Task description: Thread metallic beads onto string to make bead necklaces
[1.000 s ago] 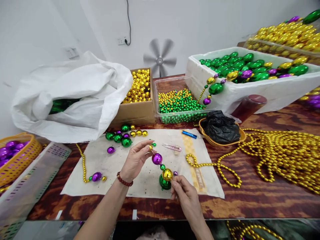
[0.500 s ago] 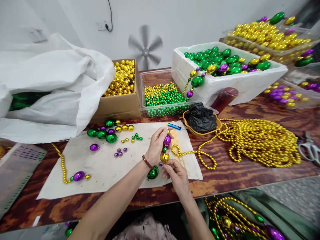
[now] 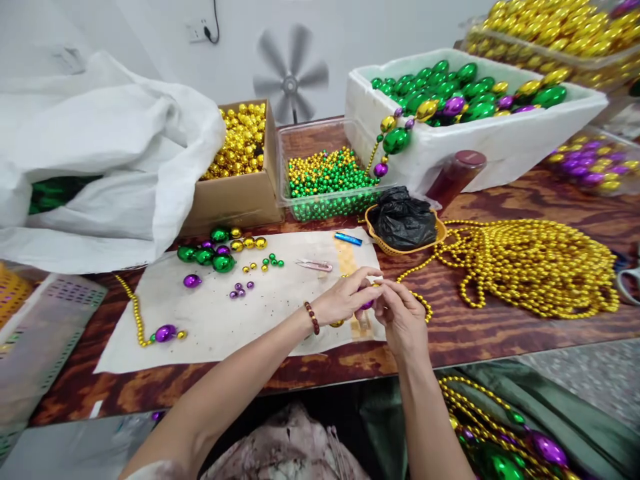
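A person's two bare hands meet over the right edge of a white cloth (image 3: 210,333) on a wooden bench (image 3: 475,333). Compared with a second ago, when they stretched a beaded strand over the cloth's middle, they have shifted right and closed together, suggesting the work has become fine fingertip work. A shiny purple bead (image 3: 367,305) peeks out between them. The left hand (image 3: 345,297) has fingers reaching forward; the right hand (image 3: 403,313) has fingers curled inward; what either pinches is hidden. Just right lies a gold bead chain (image 3: 535,267); pink-handled tweezers (image 3: 315,265) rest beyond the left hand.
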Available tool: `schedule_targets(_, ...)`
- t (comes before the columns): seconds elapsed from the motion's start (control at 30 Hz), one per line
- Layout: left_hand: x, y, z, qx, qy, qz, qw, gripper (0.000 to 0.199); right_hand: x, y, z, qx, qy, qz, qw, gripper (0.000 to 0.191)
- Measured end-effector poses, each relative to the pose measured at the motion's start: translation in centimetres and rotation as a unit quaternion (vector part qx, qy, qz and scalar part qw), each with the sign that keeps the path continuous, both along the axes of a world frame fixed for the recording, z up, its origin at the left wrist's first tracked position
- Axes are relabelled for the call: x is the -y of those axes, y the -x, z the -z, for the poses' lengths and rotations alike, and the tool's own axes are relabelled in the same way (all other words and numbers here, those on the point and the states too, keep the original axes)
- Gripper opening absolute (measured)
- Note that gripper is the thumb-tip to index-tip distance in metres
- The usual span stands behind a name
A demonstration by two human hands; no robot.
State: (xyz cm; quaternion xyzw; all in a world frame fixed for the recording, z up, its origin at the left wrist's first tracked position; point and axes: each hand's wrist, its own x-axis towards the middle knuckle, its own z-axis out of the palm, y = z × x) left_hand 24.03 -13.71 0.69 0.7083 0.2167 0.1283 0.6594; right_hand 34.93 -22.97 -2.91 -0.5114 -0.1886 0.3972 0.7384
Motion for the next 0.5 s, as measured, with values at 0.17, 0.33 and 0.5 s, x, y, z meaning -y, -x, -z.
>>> schedule_targets(0.17,0.4,-0.2,1.0,-0.014,-0.013,-0.006,1.0,0.038,0.1,0.3,0.6,0.002,-0.008,0.006,1.0,0.024)
schedule_targets(0.33,-0.1,0.5,2.1,-0.045,-0.056,0.045,0.996,0.025,0.3,-1.8,0.7,-0.03,-0.037,0.17,0.984,0.026)
schedule_targets(0.5,-1.3,1.4,3.2,-0.089,-0.044,0.07,0.993,0.027,1.1,-4.4,0.8,-0.08,-0.054,0.214,0.972,0.038)
